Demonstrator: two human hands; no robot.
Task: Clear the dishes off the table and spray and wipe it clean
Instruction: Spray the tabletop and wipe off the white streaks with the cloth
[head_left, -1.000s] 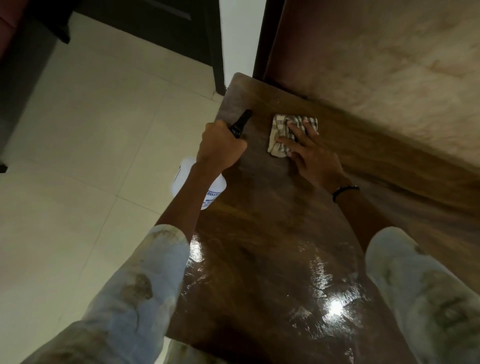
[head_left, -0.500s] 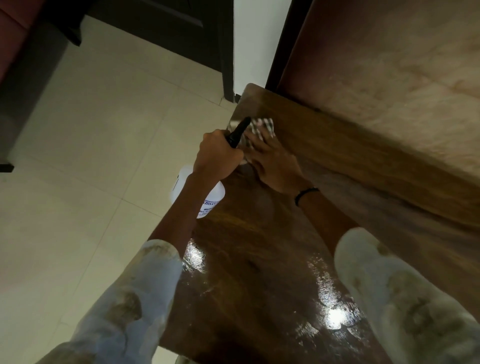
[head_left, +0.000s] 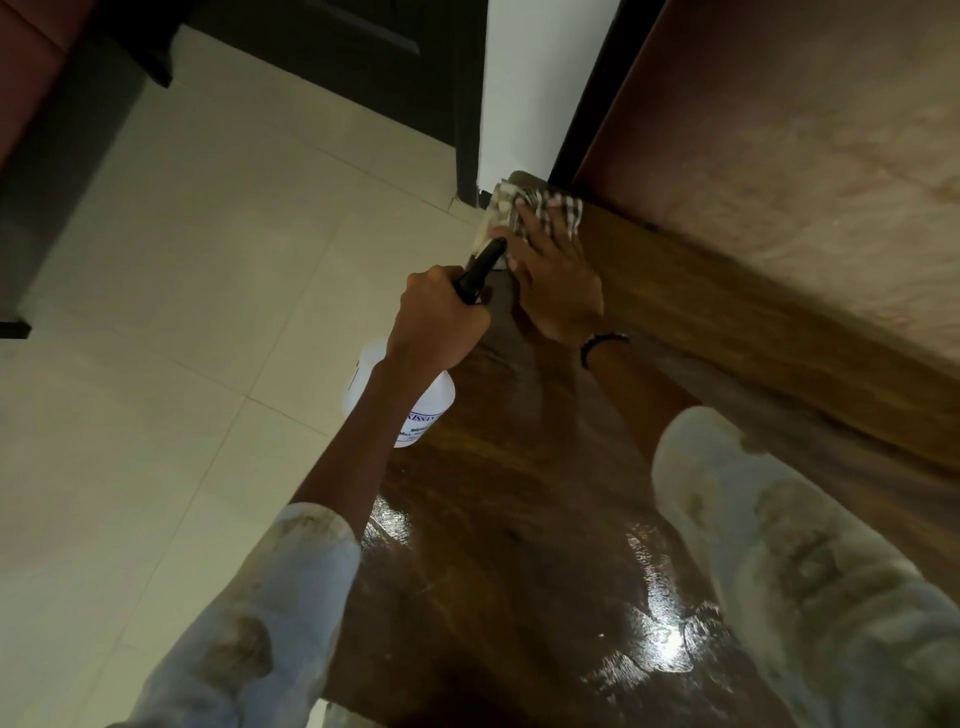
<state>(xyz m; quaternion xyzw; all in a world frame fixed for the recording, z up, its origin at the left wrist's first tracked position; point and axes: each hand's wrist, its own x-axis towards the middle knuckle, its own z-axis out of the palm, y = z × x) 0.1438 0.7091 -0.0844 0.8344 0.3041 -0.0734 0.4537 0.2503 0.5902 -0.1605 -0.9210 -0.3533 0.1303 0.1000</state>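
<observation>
A dark wooden table (head_left: 519, 545) runs away from me, glossy and wet-looking near its front. At its far left corner lies a checked cloth (head_left: 563, 205). My right hand (head_left: 556, 280) presses flat on that cloth with the fingers spread. My left hand (head_left: 441, 322) grips the black trigger head of a white spray bottle (head_left: 410, 410), which hangs beside the table's left edge over the floor. The black nozzle points toward the cloth. No dishes are in view.
Pale floor tiles (head_left: 182, 338) spread out to the left of the table. A brown marbled wall panel (head_left: 779, 156) runs along the table's right side. A dark door frame (head_left: 467, 104) and a white wall strip stand beyond the far corner.
My right hand has pushed the cloth from the middle of the far end to the far left corner. The left hand stays on the spray bottle, almost still.
</observation>
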